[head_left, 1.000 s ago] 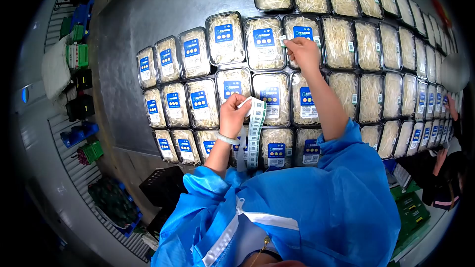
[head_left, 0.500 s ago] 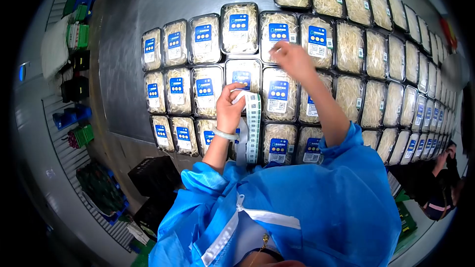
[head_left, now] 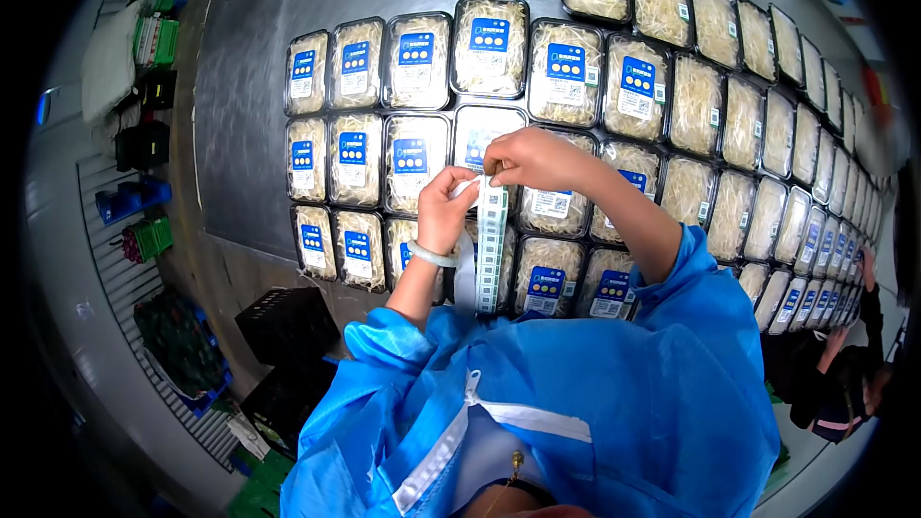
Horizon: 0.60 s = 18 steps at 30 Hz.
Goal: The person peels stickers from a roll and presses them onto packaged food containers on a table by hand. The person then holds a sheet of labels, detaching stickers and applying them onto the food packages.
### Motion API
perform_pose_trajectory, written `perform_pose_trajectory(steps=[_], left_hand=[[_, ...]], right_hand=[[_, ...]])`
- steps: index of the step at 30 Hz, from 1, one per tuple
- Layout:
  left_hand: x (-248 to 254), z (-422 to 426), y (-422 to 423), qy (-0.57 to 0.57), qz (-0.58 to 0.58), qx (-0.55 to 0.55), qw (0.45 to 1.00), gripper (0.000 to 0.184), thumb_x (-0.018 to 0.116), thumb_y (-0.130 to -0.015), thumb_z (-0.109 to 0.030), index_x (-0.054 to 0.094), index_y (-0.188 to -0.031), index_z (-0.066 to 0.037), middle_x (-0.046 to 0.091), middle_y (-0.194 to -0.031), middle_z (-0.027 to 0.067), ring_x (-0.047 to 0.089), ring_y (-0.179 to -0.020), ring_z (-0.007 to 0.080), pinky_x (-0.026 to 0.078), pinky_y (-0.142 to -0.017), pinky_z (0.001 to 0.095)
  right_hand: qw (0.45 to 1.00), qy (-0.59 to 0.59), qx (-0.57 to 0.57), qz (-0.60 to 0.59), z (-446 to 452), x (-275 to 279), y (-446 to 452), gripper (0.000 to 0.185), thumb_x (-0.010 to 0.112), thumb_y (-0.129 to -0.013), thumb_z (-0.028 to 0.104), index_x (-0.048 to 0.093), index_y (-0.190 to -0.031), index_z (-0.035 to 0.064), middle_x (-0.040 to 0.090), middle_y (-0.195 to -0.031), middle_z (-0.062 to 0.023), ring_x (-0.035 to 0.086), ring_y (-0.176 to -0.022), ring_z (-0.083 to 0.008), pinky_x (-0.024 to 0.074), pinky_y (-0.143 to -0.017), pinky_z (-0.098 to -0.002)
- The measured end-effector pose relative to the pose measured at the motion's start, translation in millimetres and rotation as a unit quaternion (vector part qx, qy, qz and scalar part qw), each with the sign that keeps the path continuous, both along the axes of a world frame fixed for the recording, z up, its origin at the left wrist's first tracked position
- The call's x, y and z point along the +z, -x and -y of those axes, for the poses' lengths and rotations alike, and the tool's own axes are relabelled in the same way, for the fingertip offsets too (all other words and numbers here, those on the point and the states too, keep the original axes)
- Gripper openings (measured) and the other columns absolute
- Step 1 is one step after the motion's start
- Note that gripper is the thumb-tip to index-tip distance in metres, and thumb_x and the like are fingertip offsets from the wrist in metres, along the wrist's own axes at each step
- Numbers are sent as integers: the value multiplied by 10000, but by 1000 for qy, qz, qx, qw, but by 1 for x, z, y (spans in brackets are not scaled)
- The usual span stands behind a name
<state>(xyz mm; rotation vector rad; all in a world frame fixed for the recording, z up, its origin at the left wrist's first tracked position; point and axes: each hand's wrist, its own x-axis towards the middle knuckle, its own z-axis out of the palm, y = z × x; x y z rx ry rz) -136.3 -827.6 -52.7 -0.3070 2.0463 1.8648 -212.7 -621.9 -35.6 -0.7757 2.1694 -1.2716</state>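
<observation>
- Strip (head_left: 490,254): likely light, limp, easily creased; best held by its edges.
- Left hand (head_left: 444,214) pinches its far end.
- Right hand (head_left: 539,159) meets that end; grasp unclear.

A black crate (head_left: 287,324) stands left of the left hand (head_left: 444,214), nearer the wearer; a blue crate (head_left: 132,198) sits much farther left. Well right of the right hand (head_left: 539,157) is a person in dark clothing (head_left: 837,379).
</observation>
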Motion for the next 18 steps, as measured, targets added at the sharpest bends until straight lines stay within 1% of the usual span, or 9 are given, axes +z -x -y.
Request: perform_pose_trajectory(steps=[1,2,5,7,9,12,15,16,18], left_hand=[[-1,2,0,6,0,-9,1000,70,646,-895,3,624,-960,-5,604,-826,-24,488,-718,7,386,-612,168],[-5,3,0,13,-5,-7,1000,70,655,-890,-5,624,-953,-9,609,-811,-19,488,-692,6,379,-588,173],[2,5,4,58,26,24,998,76,685,-876,-36,625,-899,4,637,-796,4,547,-707,32,433,-614,191],[-11,11,3,14,-3,46,999,71,676,-879,-26,615,-905,-2,647,-812,13,567,-720,39,451,-638,185],[-10,11,3,-34,18,57,998,74,663,-883,-12,608,-932,-4,647,-821,9,563,-719,41,451,-640,185],[-7,9,2,-51,24,34,998,71,652,-889,-2,602,-940,-4,649,-837,6,561,-724,41,450,-644,182],[-4,9,0,-32,-6,19,999,47,634,-912,-30,600,-941,-18,625,-825,-16,542,-723,23,416,-616,164],[-2,10,0,-25,-8,23,999,45,635,-912,-32,600,-937,-19,625,-826,-17,539,-723,23,416,-619,165],[1,11,-3,-13,-8,32,999,41,637,-913,-37,602,-929,-21,624,-828,-17,535,-724,22,417,-624,166]], right_hand=[[999,-27,33,19,2,2,1,225,745,-768,193,638,-870,24,647,-762,-112,629,-699,-256,480,-644,-371],[999,-32,34,25,2,4,3,210,737,-783,198,637,-856,29,653,-765,-105,627,-698,-217,479,-644,-358],[991,-56,-76,97,-5,-9,23,178,736,-795,183,660,-850,30,672,-755,-74,621,-678,-170,471,-617,-339],[929,92,-339,114,-14,-31,47,162,746,-794,164,697,-872,30,678,-731,-40,605,-644,-129,457,-577,-317],[846,127,-492,160,-25,-62,79,181,747,-779,152,720,-904,24,676,-697,-32,597,-592,-128,448,-548,-311],[824,69,-541,154,-19,-82,104,178,759,-746,173,728,-832,21,676,-681,-56,595,-562,-130,447,-543,-309],[810,-31,-571,128,-6,-88,114,231,756,-729,241,758,-859,49,719,-770,-126,693,-731,-246,527,-700,-345],[812,-56,-572,102,-3,-86,114,241,741,-737,262,761,-889,76,718,-852,-157,696,-813,-299,528,-749,-381],[819,-101,-561,61,3,-84,114,238,736,-742,262,761,-886,74,714,-873,-165,689,-841,-315,528,-767,-388]])
